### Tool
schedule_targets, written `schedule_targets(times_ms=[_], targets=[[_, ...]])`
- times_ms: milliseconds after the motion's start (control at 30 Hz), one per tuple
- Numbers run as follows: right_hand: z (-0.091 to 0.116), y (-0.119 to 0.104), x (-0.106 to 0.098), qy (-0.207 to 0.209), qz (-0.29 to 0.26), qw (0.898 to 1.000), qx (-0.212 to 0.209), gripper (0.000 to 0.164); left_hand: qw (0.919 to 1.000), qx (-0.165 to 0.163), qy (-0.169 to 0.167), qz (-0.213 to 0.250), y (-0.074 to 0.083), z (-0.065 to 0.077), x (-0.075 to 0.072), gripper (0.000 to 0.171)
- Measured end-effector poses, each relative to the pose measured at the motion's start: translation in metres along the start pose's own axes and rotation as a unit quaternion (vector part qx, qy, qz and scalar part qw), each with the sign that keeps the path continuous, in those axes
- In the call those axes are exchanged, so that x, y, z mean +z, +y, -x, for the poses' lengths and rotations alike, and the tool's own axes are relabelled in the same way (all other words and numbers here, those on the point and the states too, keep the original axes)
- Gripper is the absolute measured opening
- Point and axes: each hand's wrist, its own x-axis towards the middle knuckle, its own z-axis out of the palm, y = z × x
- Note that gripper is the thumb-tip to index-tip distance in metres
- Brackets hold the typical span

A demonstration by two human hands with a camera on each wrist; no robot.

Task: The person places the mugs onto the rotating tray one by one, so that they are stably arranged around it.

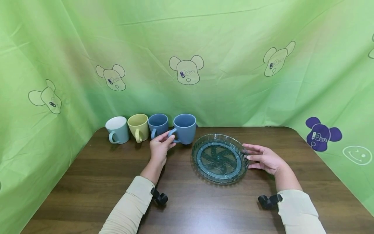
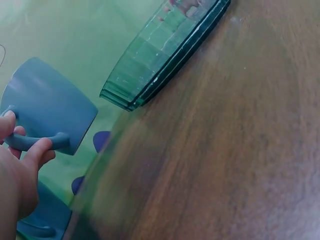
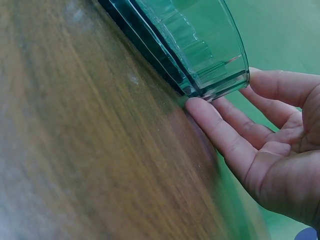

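Observation:
My left hand [image 1: 159, 150] pinches the handle of a blue mug [image 1: 187, 130] between thumb and fingers. The mug is upright, and in the left wrist view its base [image 2: 84, 134] shows raised off the table. To its right stands a round, clear green tray [image 1: 219, 159] with a low ribbed wall and a pinwheel pattern on its floor. My right hand [image 1: 264, 159] is at the tray's right side, its extended fingertips [image 3: 197, 106] touching the outer wall near the bottom and the rim. The right palm faces the tray.
Left of the held mug, a darker blue mug [image 1: 158, 124], a yellow mug [image 1: 138, 125] and a pale blue mug [image 1: 118, 130] with a white inside stand in a row at the back of the brown wooden table [image 1: 187, 208]. A green printed curtain [image 1: 222, 42] hangs behind.

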Motion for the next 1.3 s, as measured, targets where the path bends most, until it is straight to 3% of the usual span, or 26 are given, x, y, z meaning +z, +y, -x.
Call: schedule_targets(times_ms=[533,1300], targets=[[-0.003,0.003,-0.003,0.006,0.003,1.000,0.000,0.046,0.9998,0.006,-0.018,0.007,0.010,0.003,0.013,0.030],[-0.001,0.001,-0.002,-0.006,0.003,1.000,-0.004,0.046,0.9983,-0.011,-0.057,-0.003,0.017,0.004,0.029,0.031]])
